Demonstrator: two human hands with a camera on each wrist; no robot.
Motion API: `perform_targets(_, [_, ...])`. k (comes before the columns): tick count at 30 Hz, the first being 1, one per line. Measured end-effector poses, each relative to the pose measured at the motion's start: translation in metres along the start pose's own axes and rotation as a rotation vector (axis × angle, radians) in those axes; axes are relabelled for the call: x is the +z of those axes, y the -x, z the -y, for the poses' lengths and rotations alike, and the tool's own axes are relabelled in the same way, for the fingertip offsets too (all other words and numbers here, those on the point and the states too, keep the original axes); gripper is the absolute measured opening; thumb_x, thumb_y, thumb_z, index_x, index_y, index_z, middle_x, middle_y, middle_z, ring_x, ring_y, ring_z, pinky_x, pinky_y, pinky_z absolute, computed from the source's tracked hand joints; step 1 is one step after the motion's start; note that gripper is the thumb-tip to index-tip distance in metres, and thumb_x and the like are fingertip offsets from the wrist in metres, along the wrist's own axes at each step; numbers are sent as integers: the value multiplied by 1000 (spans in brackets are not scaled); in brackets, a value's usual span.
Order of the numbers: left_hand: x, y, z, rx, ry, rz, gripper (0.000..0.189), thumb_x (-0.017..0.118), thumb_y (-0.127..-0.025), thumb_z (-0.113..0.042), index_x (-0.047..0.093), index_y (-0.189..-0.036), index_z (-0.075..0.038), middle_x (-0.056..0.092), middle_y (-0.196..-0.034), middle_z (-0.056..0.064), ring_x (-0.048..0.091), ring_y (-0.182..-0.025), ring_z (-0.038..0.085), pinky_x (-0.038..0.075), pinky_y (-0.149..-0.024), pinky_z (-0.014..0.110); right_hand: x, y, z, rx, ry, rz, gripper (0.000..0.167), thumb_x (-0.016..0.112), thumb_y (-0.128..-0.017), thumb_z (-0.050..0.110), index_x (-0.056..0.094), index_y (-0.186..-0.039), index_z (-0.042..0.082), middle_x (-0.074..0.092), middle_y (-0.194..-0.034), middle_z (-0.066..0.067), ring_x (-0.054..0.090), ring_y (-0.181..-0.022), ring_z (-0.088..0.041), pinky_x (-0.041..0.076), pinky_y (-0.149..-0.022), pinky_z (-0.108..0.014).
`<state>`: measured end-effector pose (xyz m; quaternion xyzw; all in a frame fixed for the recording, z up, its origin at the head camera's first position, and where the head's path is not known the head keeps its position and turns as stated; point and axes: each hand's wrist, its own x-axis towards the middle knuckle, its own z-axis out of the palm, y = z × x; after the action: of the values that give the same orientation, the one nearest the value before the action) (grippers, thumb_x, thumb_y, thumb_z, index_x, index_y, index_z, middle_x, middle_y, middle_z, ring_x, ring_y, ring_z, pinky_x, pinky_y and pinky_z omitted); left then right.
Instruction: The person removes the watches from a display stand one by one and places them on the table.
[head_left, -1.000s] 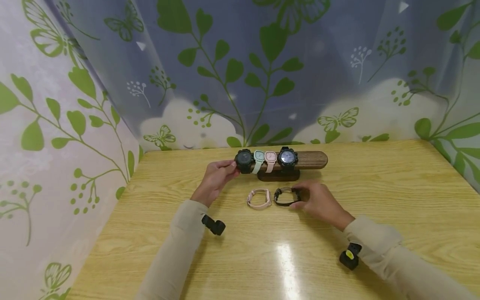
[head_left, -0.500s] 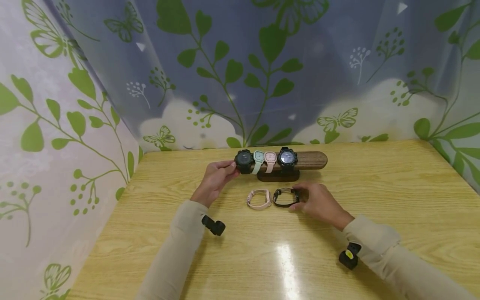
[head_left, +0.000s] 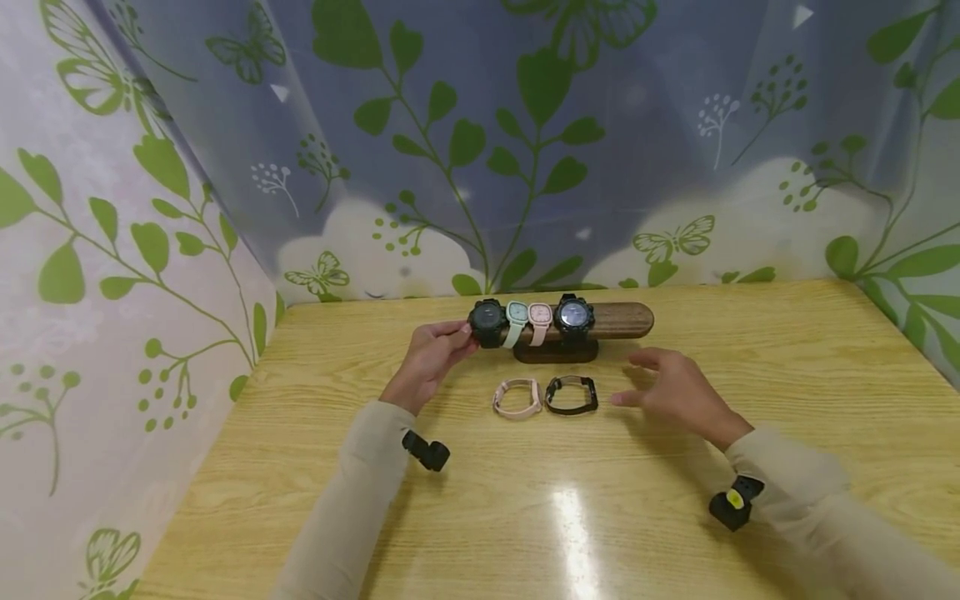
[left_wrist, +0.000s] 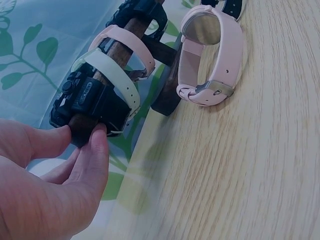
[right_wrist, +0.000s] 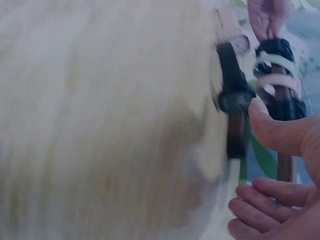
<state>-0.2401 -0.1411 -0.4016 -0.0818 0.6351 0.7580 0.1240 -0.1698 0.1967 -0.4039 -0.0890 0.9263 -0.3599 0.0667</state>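
A brown wooden stand [head_left: 624, 320] bears four watches [head_left: 517, 313]; a closed-loop black watch [head_left: 573, 410] sits before it.

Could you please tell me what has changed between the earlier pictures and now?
The right hand has let go of the black watch in front of the wooden stand and moved off to the right. The left hand still holds the stand's left end; the black watch and the pink watch beside it stayed put.

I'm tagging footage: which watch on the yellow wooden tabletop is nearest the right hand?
The black looped watch on the tabletop; the pale pink looped watch sits farther left.
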Motion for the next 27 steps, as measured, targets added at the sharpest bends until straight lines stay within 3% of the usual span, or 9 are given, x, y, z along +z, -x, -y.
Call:
perform_targets(5, [-1,0,0,1,-5,2,39,56,-104,-2,52,-140,11,55,-138,26,68,-97,18,55,-96,27,-20,-1,-4,90,-5,30,90,80,-89,40,39,-147,-15,42,-147,-37,42,-133,-53,44,-102,-65])
perform_targets(11, [-2,0,0,0,-2,-4,38,57,-104,-3,54,-139,10,57,-136,24,68,-98,18,57,-91,24,-39,-7,-5,111,89,16,100,80,-88,44,31,-149,-18,37,-146,-42,40,-130,-57,42,-100,-69])
perform_targets(20, [0,2,-2,-2,-8,3,39,56,-104,-3,53,-140,10,54,-140,25,67,-106,22,55,-97,28,-48,-25,13,72,192,-44,108,84,-83,41,25,-151,-19,32,-148,-42,35,-132,-59,36,-104,-71])
perform_targets(27, [0,2,-3,-5,-13,6,39,56,-104,-2,52,-141,10,54,-141,25,67,-105,22,55,-97,27,-40,-37,37,-22,248,-61,107,89,-80,30,25,-153,-15,27,-154,-39,28,-139,-55,29,-112,-69])
